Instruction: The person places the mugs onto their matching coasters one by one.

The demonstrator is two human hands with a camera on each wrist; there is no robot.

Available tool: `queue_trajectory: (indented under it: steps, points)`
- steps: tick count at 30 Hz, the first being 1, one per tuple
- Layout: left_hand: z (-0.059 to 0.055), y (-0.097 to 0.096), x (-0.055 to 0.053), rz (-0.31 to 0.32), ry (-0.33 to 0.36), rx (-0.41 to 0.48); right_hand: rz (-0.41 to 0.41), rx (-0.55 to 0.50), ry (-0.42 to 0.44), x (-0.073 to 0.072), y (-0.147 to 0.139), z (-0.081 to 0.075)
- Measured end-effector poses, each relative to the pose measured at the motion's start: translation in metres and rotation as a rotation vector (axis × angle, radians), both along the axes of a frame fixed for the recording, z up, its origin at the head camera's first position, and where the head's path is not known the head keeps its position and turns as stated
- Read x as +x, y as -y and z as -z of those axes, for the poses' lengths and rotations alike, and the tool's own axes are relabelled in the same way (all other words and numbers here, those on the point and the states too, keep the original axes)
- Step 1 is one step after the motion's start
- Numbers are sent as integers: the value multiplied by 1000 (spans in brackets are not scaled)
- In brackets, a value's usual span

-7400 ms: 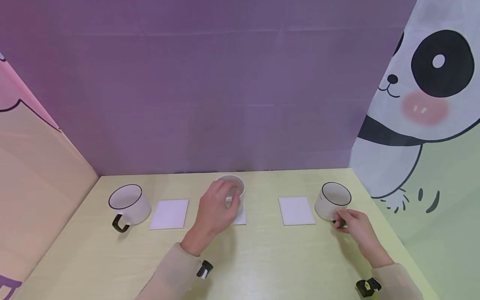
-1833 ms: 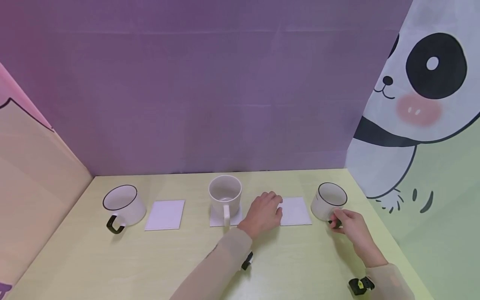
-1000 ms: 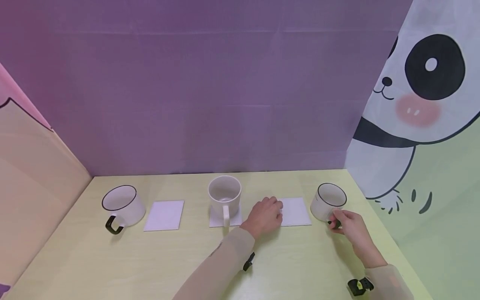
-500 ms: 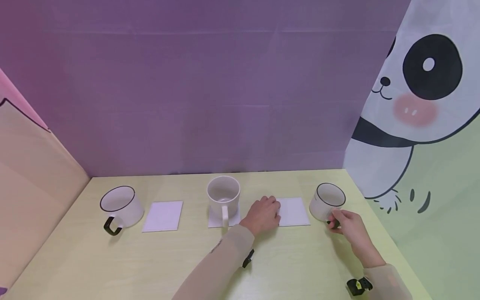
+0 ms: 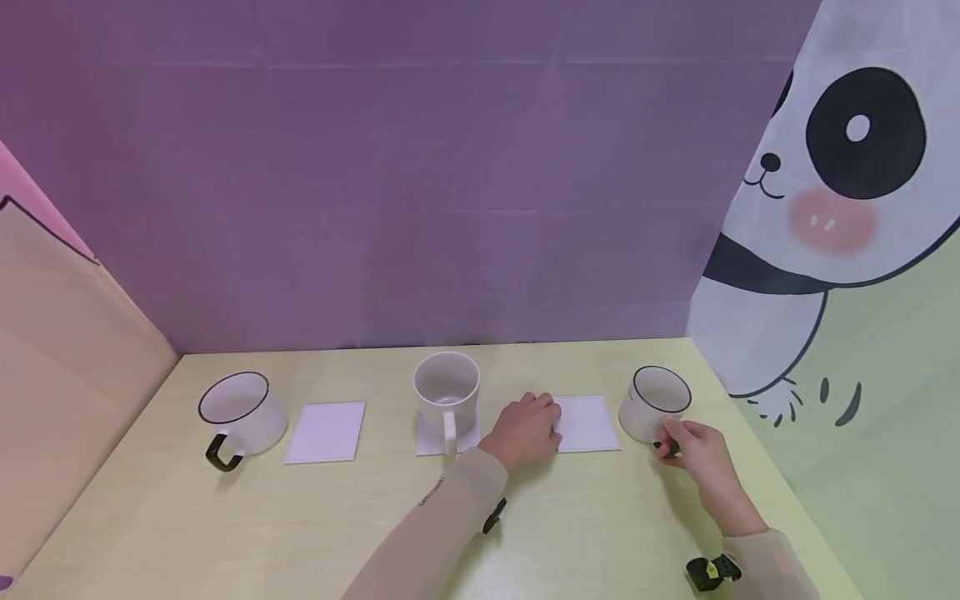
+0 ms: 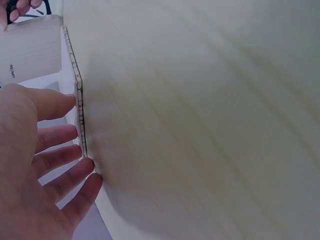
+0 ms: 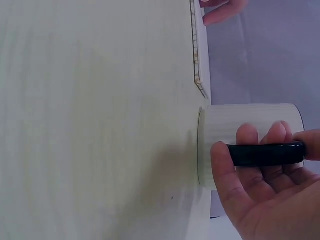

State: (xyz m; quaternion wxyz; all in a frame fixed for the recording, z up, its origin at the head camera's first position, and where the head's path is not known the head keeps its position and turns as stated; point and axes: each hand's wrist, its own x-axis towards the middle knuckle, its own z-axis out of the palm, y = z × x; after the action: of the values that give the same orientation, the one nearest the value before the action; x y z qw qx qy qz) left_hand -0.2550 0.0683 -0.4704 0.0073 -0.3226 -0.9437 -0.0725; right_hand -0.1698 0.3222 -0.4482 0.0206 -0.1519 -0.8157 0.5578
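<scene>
My right hand (image 5: 705, 467) holds the black handle (image 7: 267, 154) of a white mug (image 7: 250, 117) with a dark rim. That mug stands upright on the table, just right of a square white coaster (image 5: 588, 423). At the coaster's left side is my left hand (image 5: 522, 432), its fingers fairly straight. In the left wrist view the thumb and fingertips (image 6: 70, 131) are right at the coaster's edge. A plain white mug (image 5: 447, 387) stands on the middle coaster (image 5: 429, 440), its handle toward me.
On the left, another dark-rimmed mug (image 5: 251, 421) with a black handle stands on the table (image 5: 262, 533), beside a bare third coaster (image 5: 326, 433). A purple backdrop (image 5: 450, 183) closes off the back, and printed side panels (image 5: 870, 350) flank the table.
My left hand has let go of the plain white mug on the middle coaster and moved right to the right coaster's edge. My right hand keeps its hold on the mug handle.
</scene>
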Motion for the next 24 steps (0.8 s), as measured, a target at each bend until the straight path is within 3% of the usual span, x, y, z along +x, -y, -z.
queue_trajectory:
  steps: [13,24]
  points:
    - [-2,-1,1,-22,30,4,14,-143,7,-2,5,-5]
    - [-4,-1,2,-45,52,23,35,-206,-76,-1,8,-8]
